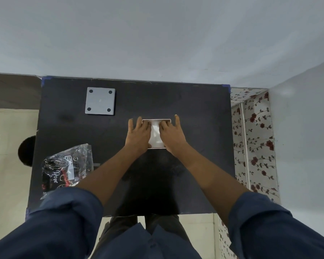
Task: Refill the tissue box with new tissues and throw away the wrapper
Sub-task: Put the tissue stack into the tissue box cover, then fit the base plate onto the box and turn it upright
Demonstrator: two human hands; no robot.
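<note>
An open tissue box (pixel 156 120) with a pale rim stands in the middle of the black table (pixel 195 113). White tissues (pixel 155 136) lie inside it. My left hand (pixel 137 136) rests on the box's left side and my right hand (pixel 173 136) on its right side, fingertips of both pressing down on the tissues. The hands hide most of the box. The crumpled clear wrapper (pixel 67 167) with black and red print lies at the table's front left. A grey square lid (pixel 100 101) with four dark dots lies at the back left.
A wall rises right behind the table. A round dark object (pixel 26 151) sits on the floor left of the table. A floral-patterned surface (pixel 254 139) runs along the right side. My dark blue sleeves fill the bottom of the view.
</note>
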